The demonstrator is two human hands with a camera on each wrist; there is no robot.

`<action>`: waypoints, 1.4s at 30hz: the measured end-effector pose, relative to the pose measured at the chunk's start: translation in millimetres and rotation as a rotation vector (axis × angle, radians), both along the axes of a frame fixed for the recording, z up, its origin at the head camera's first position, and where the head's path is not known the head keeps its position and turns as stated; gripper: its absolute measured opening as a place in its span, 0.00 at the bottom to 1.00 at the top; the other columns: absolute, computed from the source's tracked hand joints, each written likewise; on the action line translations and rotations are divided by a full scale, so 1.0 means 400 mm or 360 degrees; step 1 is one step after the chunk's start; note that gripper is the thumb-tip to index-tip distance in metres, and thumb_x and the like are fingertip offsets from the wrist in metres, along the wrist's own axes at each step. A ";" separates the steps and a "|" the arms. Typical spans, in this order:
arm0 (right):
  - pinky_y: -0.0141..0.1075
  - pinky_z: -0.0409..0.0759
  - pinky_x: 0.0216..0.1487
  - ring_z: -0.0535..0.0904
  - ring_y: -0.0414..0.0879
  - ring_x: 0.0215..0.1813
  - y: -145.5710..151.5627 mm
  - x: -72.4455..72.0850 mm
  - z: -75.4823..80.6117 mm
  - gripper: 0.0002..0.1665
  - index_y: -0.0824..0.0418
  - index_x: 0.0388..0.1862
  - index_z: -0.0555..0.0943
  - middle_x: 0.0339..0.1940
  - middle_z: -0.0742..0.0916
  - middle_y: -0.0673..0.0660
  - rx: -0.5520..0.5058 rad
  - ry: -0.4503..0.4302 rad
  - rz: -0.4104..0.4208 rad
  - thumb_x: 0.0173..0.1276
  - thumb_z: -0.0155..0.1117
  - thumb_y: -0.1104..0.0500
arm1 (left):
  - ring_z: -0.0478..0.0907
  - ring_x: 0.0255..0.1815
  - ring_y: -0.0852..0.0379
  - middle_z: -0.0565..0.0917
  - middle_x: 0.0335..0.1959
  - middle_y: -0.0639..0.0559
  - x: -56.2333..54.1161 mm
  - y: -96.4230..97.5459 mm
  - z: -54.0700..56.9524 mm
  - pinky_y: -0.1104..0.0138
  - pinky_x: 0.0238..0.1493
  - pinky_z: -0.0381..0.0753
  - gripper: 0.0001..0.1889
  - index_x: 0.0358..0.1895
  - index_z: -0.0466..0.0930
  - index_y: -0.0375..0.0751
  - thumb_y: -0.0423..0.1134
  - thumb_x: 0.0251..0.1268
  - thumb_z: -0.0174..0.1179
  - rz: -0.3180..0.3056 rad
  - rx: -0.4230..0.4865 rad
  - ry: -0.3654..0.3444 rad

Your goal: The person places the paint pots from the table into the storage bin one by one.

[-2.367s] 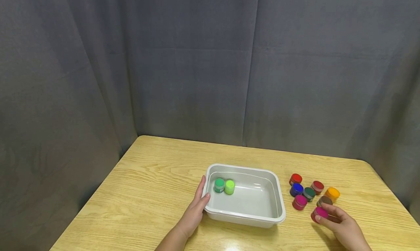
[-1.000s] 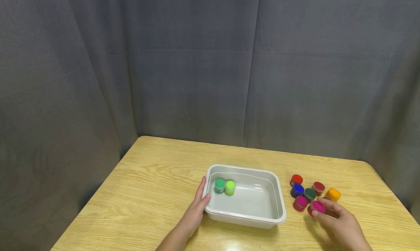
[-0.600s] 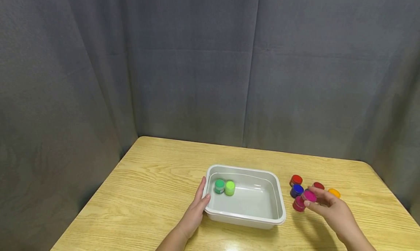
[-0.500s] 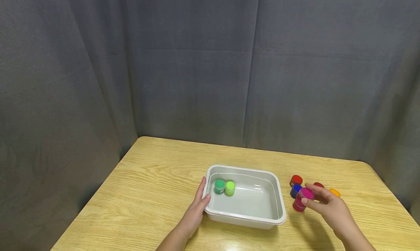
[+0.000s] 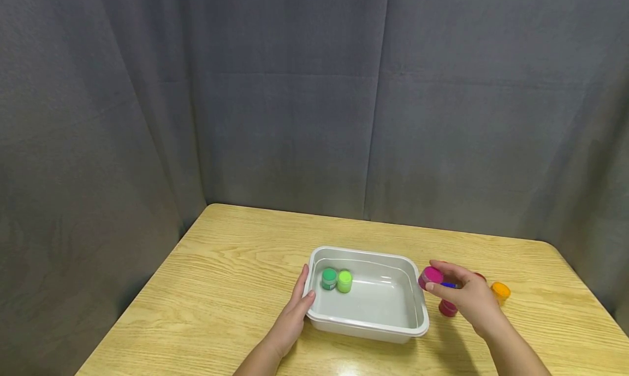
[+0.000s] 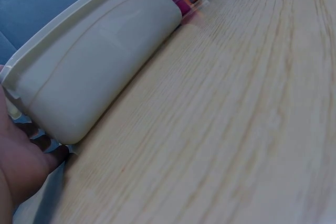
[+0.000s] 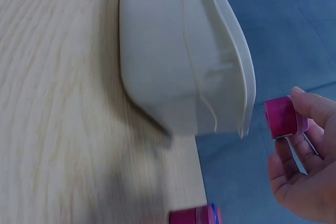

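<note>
My right hand pinches a magenta paint jar between thumb and fingers, raised at the right rim of a light grey plastic tub. The right wrist view shows that jar tilted beside the tub's rim, clear of the table. My left hand holds the tub's left side, thumb at the rim and fingers along the outer wall. Inside the tub, a green jar and a lime green jar stand side by side near the left wall.
Right of the tub stand a second magenta jar, a yellow-orange jar and a blue jar, the last mostly covered by my right hand. A dark red jar shows behind the hand. Grey curtains enclose the wooden table.
My right hand has lifted the magenta jar from the table and carried it left, over the other jars, to the tub's right rim. The left hand and tub have stayed put.
</note>
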State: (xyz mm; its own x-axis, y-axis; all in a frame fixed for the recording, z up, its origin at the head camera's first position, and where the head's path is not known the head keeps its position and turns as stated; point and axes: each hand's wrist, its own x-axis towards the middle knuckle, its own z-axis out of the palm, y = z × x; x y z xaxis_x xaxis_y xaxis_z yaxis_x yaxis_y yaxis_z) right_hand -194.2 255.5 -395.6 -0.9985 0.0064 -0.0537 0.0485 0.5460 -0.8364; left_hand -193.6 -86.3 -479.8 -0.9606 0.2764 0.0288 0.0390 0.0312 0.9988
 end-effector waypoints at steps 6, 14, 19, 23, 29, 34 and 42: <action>0.29 0.80 0.47 0.79 0.45 0.52 -0.050 -0.018 0.013 0.41 0.63 0.71 0.69 0.60 0.82 0.65 -0.0066 -0.0041 0.0054 0.62 0.72 0.50 | 0.31 0.81 0.38 0.37 0.82 0.47 0.002 0.001 0.001 0.35 0.75 0.29 0.32 0.80 0.36 0.53 0.45 0.80 0.37 0.0000 0.0001 0.0016; 0.41 0.82 0.56 0.78 0.50 0.57 -0.102 -0.047 0.014 0.40 0.62 0.70 0.70 0.60 0.81 0.64 -0.0089 -0.0049 0.0124 0.62 0.72 0.50 | 0.31 0.81 0.38 0.37 0.82 0.47 0.001 0.001 -0.001 0.34 0.74 0.30 0.32 0.80 0.36 0.51 0.45 0.80 0.37 0.0008 -0.0015 0.0022; 0.34 0.81 0.51 0.79 0.48 0.55 -0.138 -0.066 0.013 0.38 0.63 0.69 0.72 0.58 0.82 0.64 -0.0153 -0.0069 0.0137 0.61 0.73 0.52 | 0.31 0.81 0.38 0.38 0.82 0.48 0.001 0.000 -0.004 0.35 0.75 0.30 0.32 0.80 0.36 0.53 0.45 0.80 0.37 0.0013 -0.0017 0.0020; 0.34 0.82 0.52 0.79 0.49 0.56 -0.165 -0.080 0.006 0.38 0.63 0.68 0.73 0.59 0.82 0.63 -0.0195 -0.0090 0.0134 0.61 0.73 0.53 | 0.31 0.81 0.38 0.37 0.82 0.48 0.002 0.000 -0.004 0.34 0.74 0.30 0.33 0.80 0.36 0.53 0.47 0.79 0.38 0.0007 -0.0021 0.0024; 0.36 0.82 0.54 0.78 0.49 0.55 -0.200 -0.100 -0.015 0.36 0.61 0.67 0.74 0.58 0.83 0.62 -0.0235 -0.0136 0.0144 0.61 0.73 0.55 | 0.31 0.81 0.38 0.38 0.82 0.48 0.001 0.000 -0.003 0.34 0.74 0.30 0.33 0.80 0.36 0.53 0.47 0.79 0.38 0.0007 -0.0029 0.0019; 0.37 0.80 0.53 0.79 0.50 0.54 -0.225 -0.118 -0.037 0.34 0.63 0.64 0.76 0.55 0.84 0.63 -0.0210 -0.0155 0.0129 0.59 0.74 0.57 | 0.31 0.81 0.38 0.37 0.82 0.49 0.003 0.001 0.001 0.34 0.74 0.30 0.32 0.80 0.36 0.55 0.46 0.80 0.38 0.0003 -0.0025 0.0011; 0.36 0.80 0.52 0.80 0.48 0.50 -0.250 -0.144 -0.058 0.32 0.66 0.60 0.79 0.50 0.86 0.62 -0.0196 -0.0183 0.0126 0.56 0.76 0.62 | 0.31 0.81 0.38 0.37 0.82 0.48 0.003 0.000 0.000 0.34 0.74 0.29 0.33 0.80 0.36 0.53 0.45 0.79 0.38 -0.0004 -0.0009 0.0013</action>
State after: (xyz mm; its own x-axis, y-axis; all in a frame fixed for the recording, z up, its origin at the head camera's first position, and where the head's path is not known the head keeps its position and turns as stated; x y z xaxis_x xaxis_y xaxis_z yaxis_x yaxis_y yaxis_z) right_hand -251.7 155.7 -419.0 -0.9829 -0.0859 -0.1630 0.1084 0.4457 -0.8886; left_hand -192.6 -86.1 -479.8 -0.9596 0.2790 0.0351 0.0473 0.0370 0.9982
